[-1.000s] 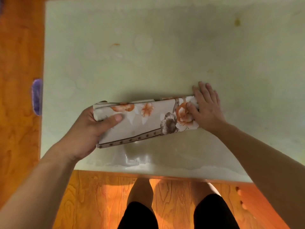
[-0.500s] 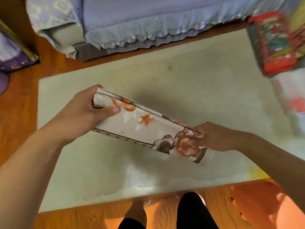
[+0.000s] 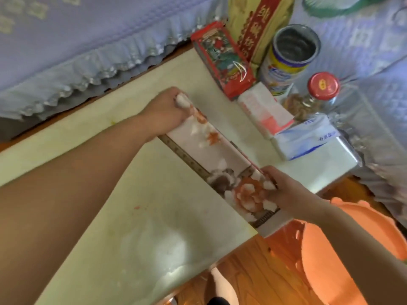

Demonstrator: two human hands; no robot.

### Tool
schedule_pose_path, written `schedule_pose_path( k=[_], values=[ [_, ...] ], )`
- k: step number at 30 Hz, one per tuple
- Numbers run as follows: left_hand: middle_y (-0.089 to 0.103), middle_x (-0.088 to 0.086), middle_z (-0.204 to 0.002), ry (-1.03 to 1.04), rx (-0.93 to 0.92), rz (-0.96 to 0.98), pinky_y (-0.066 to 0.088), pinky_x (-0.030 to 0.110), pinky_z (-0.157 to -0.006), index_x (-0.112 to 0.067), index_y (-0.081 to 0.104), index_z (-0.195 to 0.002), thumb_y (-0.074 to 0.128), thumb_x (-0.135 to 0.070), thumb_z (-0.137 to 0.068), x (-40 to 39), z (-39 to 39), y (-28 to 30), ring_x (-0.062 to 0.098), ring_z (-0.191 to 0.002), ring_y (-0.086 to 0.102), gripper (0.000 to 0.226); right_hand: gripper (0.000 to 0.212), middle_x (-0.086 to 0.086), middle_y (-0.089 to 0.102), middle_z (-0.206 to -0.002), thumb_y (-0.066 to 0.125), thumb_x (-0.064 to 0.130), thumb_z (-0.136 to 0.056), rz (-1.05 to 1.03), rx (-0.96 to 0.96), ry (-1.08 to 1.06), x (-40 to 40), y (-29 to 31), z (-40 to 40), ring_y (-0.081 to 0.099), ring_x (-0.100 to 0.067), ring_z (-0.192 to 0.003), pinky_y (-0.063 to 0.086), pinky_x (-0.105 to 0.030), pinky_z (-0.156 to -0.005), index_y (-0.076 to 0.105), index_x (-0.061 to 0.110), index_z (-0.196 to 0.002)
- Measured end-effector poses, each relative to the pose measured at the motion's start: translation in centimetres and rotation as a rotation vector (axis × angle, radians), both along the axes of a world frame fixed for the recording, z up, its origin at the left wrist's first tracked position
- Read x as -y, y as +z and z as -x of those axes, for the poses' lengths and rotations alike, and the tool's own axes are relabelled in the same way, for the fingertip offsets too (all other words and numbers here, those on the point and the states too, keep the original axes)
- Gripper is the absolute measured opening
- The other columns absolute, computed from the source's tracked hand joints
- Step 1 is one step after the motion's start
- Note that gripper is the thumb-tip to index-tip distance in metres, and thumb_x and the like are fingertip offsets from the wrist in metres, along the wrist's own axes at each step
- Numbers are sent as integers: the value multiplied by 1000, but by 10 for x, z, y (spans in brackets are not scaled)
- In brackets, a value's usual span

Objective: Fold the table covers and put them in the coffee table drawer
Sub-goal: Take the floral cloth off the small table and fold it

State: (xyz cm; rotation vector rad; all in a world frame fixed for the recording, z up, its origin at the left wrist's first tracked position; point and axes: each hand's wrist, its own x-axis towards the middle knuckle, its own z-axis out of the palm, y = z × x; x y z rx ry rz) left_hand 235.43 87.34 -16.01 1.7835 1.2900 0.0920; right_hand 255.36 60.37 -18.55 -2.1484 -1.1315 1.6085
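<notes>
Only one folded table cover (image 3: 222,159) is in sight, a long narrow white bundle printed with orange and brown flowers and edged by a brown dotted border, and two hands carry it, one at each end. Its far end sits in the left hand (image 3: 167,111), whose fingers are curled tightly around the cloth so that a white tuft pokes out by the knuckles. Its near end is held by the right hand (image 3: 286,190), with the thumb on the flowered face and the remaining fingers wrapped beneath, hidden from the head camera. So held, the cover lies slanted over the pale green glossy bench (image 3: 136,216), its near end jutting past the bench's right edge; whether the cloth rests on the surface or is held just above it cannot be told. Along the far right part of the bench stand one red printed box (image 3: 222,60), one gold packet with red lettering (image 3: 257,27), one open tin can with a yellow and blue label (image 3: 288,60), one glass jar with a red lid (image 3: 319,93), and two soft tissue packs, one white and red (image 3: 264,111), one white and blue (image 3: 308,139). A lilac frilled sofa cover (image 3: 77,45) lies beyond the bench, and an orange plastic stool (image 3: 343,249) stands on the wooden floor (image 3: 253,276).
</notes>
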Motion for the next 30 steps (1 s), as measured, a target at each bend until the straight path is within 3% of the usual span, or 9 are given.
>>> schedule_pose_path(
  k=[2,5,8,13,16,20,23,27,30],
  values=[
    [56,13,-135,-86,-163,-184,46,37,-97,-21,40,-150,58,-34,-97,-22,-29,-8,31,-119,57,57,34,9,68,-107,60,9,-94,-102,-8,-118,-16,-14,-2,65,-12,-99,53,-34,-87,54,33,-118],
    [31,14,-156,-250,-516,-448,30,48,-115,-25,18,-159,49,-40,-97,-17,-44,-41,40,-142,29,70,39,3,67,-109,54,1,-92,-81,-4,-163,-39,-56,-6,64,-20,-100,52,-35,-83,58,27,-120],
    [6,12,-168,-576,-685,-343,15,49,-124,-28,8,-161,46,-49,-99,30,-39,-92,37,-153,5,76,43,-3,64,-112,51,-2,-88,12,152,-114,-53,-100,-12,60,-28,-107,45,-31,-82,59,21,-123],
    [-21,6,-168,-744,-634,-298,-1,46,-127,-32,-8,-161,20,-58,-104,70,-29,-147,26,-154,-20,69,43,-8,56,-121,53,10,-88,20,488,-96,-43,-117,3,55,-31,-100,45,-36,-79,52,20,-130],
    [-30,6,-165,-780,-657,-351,-4,48,-126,-37,-13,-159,20,-64,-102,65,-25,-169,27,-152,-27,70,47,-15,55,-125,60,12,-82,-352,815,24,-40,-123,35,49,-36,-110,43,-42,-91,55,8,-129],
    [-36,4,-162,-776,-619,-344,-8,49,-125,-41,-20,-156,18,-66,-101,62,-23,-188,26,-150,-31,72,57,-14,30,-162,44,35,-103,-487,738,195,-62,-165,59,17,-33,-153,17,-49,-123,35,9,-154],
    [-42,3,-158,-791,-628,-350,-15,47,-124,-41,-28,-153,12,-69,-98,59,-20,-196,25,-147,-38,73,69,-8,10,-168,25,55,-105,-386,776,373,-51,-189,50,-4,-27,-156,8,-49,-125,18,14,-160],
    [-43,4,-158,-783,-621,-278,-18,47,-122,-42,-29,-152,16,-69,-98,59,-22,-195,24,-145,-41,75,72,-10,4,-168,33,57,-104,-400,803,384,-9,-187,47,-4,-29,-156,13,-52,-124,14,17,-161],
    [-16,12,-167,-549,-403,-372,4,48,-126,-37,7,-161,48,-55,-97,65,-21,-181,32,-155,-13,78,71,-10,6,-168,37,56,-103,-402,817,387,6,-186,43,-2,-30,-156,17,-53,-123,17,19,-160]
  ],
)
